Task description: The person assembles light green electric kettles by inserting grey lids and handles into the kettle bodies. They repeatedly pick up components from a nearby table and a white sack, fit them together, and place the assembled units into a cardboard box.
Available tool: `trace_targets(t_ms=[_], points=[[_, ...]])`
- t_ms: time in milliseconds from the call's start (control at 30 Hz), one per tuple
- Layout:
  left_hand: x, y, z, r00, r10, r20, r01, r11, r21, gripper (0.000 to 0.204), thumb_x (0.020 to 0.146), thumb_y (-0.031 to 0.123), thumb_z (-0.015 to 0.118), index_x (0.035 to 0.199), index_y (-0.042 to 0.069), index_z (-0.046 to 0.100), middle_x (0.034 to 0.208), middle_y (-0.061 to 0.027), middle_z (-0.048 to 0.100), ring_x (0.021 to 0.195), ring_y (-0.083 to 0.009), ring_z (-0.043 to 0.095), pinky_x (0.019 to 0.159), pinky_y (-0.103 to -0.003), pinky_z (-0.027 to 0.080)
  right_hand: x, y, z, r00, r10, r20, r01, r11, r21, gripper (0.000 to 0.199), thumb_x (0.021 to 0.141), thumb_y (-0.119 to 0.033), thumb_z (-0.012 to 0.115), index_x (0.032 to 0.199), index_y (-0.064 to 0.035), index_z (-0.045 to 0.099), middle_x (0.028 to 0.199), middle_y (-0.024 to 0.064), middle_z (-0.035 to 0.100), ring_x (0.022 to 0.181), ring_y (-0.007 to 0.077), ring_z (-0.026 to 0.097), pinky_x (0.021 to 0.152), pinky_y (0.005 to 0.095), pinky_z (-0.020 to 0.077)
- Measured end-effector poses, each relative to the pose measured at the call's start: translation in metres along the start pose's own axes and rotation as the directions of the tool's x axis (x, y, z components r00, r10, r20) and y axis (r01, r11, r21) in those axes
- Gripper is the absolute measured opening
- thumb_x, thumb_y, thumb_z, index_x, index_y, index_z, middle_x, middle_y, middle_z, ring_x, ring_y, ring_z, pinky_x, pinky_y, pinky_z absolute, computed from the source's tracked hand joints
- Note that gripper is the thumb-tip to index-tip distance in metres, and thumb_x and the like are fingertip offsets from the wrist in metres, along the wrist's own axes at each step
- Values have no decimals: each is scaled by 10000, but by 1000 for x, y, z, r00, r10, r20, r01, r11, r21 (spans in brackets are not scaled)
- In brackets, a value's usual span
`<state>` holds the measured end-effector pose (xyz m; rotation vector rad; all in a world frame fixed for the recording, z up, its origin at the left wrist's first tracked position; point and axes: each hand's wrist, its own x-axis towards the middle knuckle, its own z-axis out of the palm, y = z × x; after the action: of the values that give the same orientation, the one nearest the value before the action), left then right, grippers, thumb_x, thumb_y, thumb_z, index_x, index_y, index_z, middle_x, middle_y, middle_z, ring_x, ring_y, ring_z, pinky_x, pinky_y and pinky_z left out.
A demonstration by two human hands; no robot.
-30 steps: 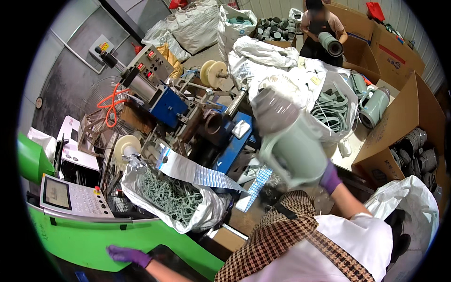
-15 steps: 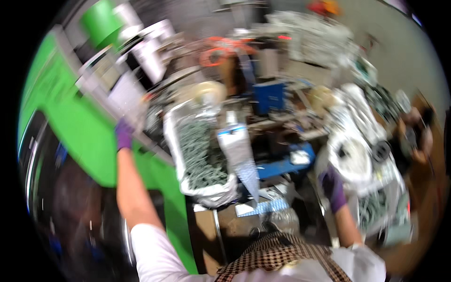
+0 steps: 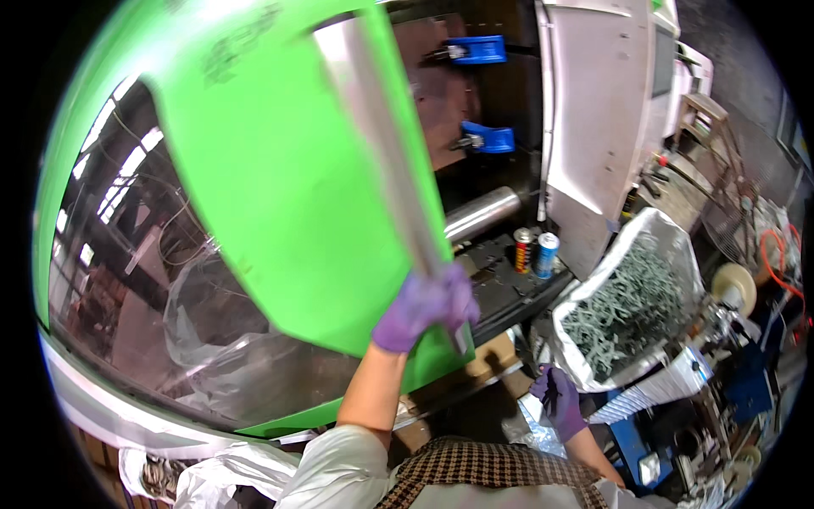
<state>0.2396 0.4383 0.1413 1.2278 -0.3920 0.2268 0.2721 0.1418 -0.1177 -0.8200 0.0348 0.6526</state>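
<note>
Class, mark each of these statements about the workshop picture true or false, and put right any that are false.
1. The left hand grips the metal handle bar of the green machine door. True.
2. Both hands are bare. False: both wear purple gloves.
3. The right hand is beside a white bag of small grey-green parts. True.
4. The two cans lie on their sides. False: they stand upright on the dark ledge.
5. The clamps inside the machine are red. False: they are blue.
</note>
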Motion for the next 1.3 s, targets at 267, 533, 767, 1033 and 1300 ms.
trace_targets(t_ms=[267, 533, 767, 1033, 1300], points=[[-131, 86, -123, 708, 543, 451, -264, 796, -544, 464, 1024, 364, 464, 727, 33, 595, 515, -70, 570, 397, -149, 552, 462, -330, 537, 207, 46, 195, 891, -24, 454, 346, 683, -643, 237, 1012, -164, 546, 1174, -18, 639, 1023, 44, 652, 931, 150, 637, 871, 292, 531], [-233, 162, -198, 789, 545, -284, -593, 796, -119, 232, 936, 164, 552, 792, 19, 661, 596, -100, 604, 458, -207, 583, 492, -342, 551, 537, 24, 500, 599, -323, 732, 729, 599, -332, 319, 951, -211, 627, 1176, 15, 626, 1067, 110, 675, 1034, 156, 618, 909, 314, 482], [-243, 173, -254, 533, 651, -541, -683, 708, 179, 274, 951, 166, 523, 746, 25, 638, 576, -98, 596, 437, -197, 571, 482, -339, 547, 777, 5, 637, 775, -370, 513, 598, 165, -784, 773, 900, -624, 527, 1274, 49, 596, 1296, 278, 593, 1247, 399, 546, 1056, 413, 417], [-243, 165, -259, 510, 648, -565, -657, 718, 231, 329, 969, 169, 490, 694, 33, 611, 552, -95, 586, 412, -185, 557, 470, -336, 543, 741, 22, 608, 729, -536, 426, 681, 627, -378, 476, 935, -453, 610, 920, 18, 677, 911, 190, 685, 835, 303, 614, 793, 416, 461], [-184, 152, -220, 832, 538, -135, -546, 837, -28, 389, 986, 171, 457, 643, 41, 585, 529, -93, 576, 388, -174, 543, 458, -333, 539, 474, 20, 515, 208, -883, 422, 917, 27, -397, 197, 839, -226, 733, 849, -46, 654, 792, 115, 603, 830, 328, 546, 936, 473, 376]])
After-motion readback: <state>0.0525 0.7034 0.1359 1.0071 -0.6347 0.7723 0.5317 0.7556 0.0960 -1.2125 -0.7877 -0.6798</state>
